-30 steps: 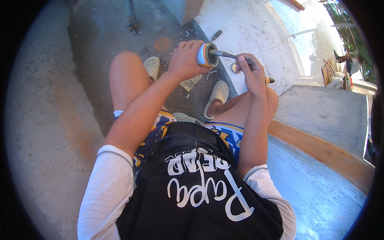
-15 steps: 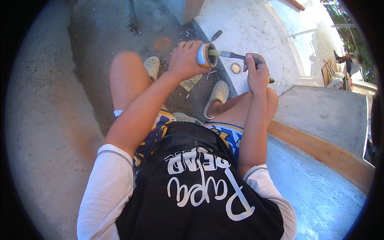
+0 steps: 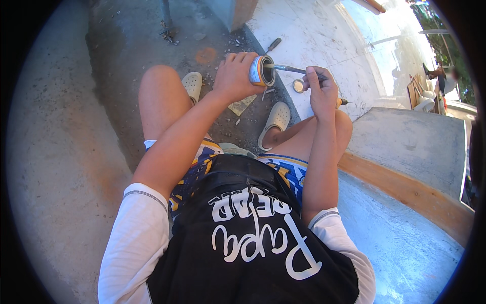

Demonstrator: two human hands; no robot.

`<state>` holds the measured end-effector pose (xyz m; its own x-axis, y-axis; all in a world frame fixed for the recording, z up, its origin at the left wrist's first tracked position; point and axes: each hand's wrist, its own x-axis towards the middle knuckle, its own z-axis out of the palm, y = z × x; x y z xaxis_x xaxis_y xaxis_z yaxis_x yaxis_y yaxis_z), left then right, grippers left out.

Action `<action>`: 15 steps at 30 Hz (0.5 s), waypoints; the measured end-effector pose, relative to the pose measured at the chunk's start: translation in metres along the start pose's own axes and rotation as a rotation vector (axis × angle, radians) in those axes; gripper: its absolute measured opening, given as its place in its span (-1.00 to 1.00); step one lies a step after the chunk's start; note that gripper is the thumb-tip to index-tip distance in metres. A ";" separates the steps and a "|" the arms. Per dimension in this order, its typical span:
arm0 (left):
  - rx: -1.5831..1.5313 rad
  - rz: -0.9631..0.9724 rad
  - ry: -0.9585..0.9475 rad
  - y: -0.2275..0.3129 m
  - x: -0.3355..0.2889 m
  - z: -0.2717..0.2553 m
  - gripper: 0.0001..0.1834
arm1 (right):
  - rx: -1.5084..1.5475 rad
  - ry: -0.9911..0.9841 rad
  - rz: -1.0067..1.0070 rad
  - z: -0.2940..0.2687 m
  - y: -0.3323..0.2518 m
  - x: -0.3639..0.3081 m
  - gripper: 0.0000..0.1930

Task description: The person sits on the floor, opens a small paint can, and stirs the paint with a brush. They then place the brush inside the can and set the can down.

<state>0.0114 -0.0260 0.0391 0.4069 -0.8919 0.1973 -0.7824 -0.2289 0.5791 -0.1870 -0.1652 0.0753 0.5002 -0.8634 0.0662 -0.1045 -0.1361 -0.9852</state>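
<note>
A rough grey concrete floor (image 3: 109, 116) spreads across the left and the far side, strewn with grit and small chips, with a metal post (image 3: 166, 20) rising at its far edge. A pale, scuffed slab (image 3: 324, 30) lies to the far right, bright with glare toward its outer side, where another person (image 3: 449, 83), small and blurred, shows at the edge of the view. On the near right a wooden strip (image 3: 405, 193) runs between a grey panel (image 3: 405, 139) and a bluish surface (image 3: 395, 248). In the middle, between and beyond the seated person's knees, the left hand (image 3: 234, 76) is wrapped around the left side of a small open can (image 3: 255, 72), its mouth tilted toward the right. To its right, the right hand (image 3: 322, 93) pinches the dark handle of a brush (image 3: 291, 68) between thumb and fingers; the brush lies nearly level, its tip inside the can's mouth. A round lid (image 3: 298, 85) rests on the slab just left of the right hand, and a dark-handled screwdriver (image 3: 274, 44) lies farther off, beyond the can. Two cream clogs (image 3: 277, 119) are on the person's feet, with a yellowish flat scrap (image 3: 243, 105) on the floor between them.
</note>
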 end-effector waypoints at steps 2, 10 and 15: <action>0.005 -0.004 0.008 -0.001 0.000 0.000 -0.10 | -0.012 0.036 -0.006 -0.002 0.000 0.001 -0.76; 0.014 -0.033 -0.007 -0.002 0.001 -0.001 -0.09 | 0.031 0.110 0.022 -0.014 0.001 0.006 -0.74; -0.001 -0.031 -0.018 0.000 0.000 -0.003 -0.07 | -0.015 0.059 0.059 -0.006 -0.004 0.001 -0.69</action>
<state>0.0123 -0.0250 0.0416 0.4223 -0.8914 0.1646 -0.7691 -0.2562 0.5855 -0.1912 -0.1682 0.0800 0.4410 -0.8973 0.0174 -0.1455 -0.0907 -0.9852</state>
